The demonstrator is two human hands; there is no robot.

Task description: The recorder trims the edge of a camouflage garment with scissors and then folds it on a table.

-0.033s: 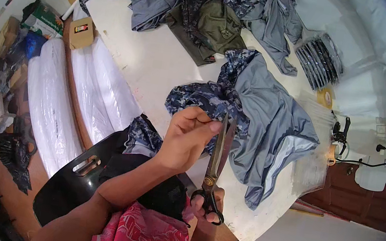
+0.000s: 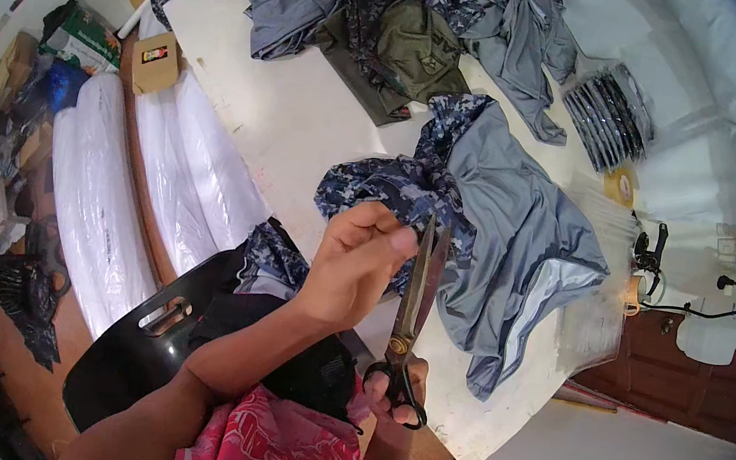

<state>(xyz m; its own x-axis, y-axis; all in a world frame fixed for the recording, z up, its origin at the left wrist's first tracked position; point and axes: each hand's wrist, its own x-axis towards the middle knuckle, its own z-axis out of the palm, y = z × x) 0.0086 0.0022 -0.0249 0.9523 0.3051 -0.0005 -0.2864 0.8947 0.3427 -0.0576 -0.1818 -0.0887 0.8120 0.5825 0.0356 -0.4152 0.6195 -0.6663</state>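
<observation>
My right hand (image 2: 395, 390) grips the black handles of a large pair of scissors (image 2: 419, 291). The blades point away from me and stand slightly apart. Close to their tips, my left hand (image 2: 351, 261) is closed in a pinch. Whatever lies between its thumb and fingers is too small to make out. Just beyond and under both is a garment (image 2: 518, 191) in smooth grey cloth with dark blue digital camouflage parts. It lies spread over the white table (image 2: 299, 147), its grey side to the right and its camouflage part partly hidden by my left hand.
Camouflage, grey and olive clothes (image 2: 421, 46) are heaped along the far side. Black packaged items (image 2: 607, 117), a tape roll (image 2: 620, 185) and clear plastic sheets (image 2: 596, 295) sit at the right. White wrapped rolls (image 2: 100, 188) and a black chair (image 2: 125, 365) are at the left.
My left thumb has shifted very slightly left, away from the blade tips. The scissors and the garment look the same.
</observation>
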